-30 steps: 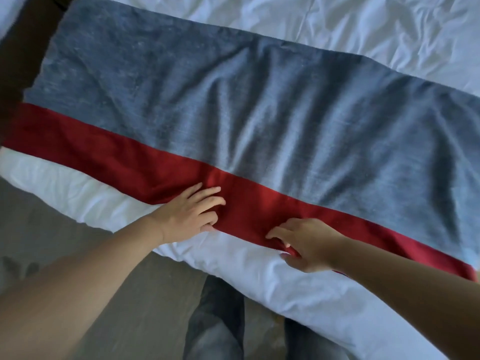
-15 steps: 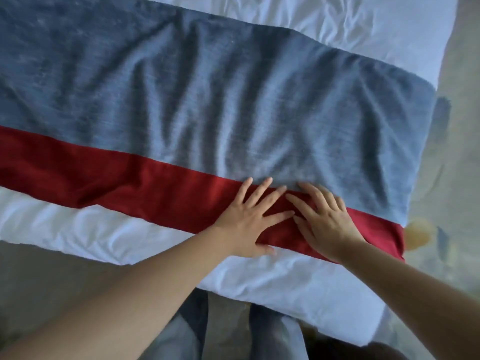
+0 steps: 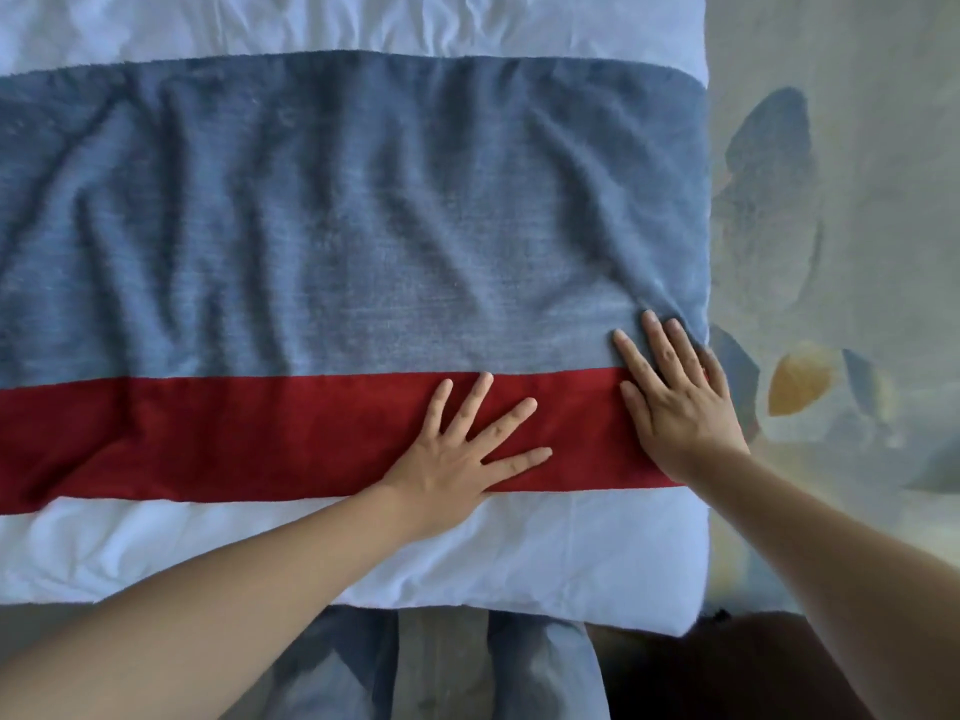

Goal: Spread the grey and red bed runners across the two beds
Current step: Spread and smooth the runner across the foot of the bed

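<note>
Head view: your right hand (image 3: 675,407) has slid to the bed runner's (image 3: 363,241) end at the bed's (image 3: 571,553) right edge, with your left hand (image 3: 457,459) following along the red band. Both grips lie spread flat, pinching nothing. The grey part's creases likely still need smoothing.

A bedroom: white-covered bed (image 3: 571,553) with grey and red runner (image 3: 363,226), on patterned carpet (image 3: 841,241).

The bed runner (image 3: 337,226) is running off the left edge, its far-left end unseen. The right hand (image 3: 680,407) is covering the runner's near right corner, its outer fingers blurring. The left forearm (image 3: 208,615) and right forearm (image 3: 857,563) are leaving the near edge.
</note>
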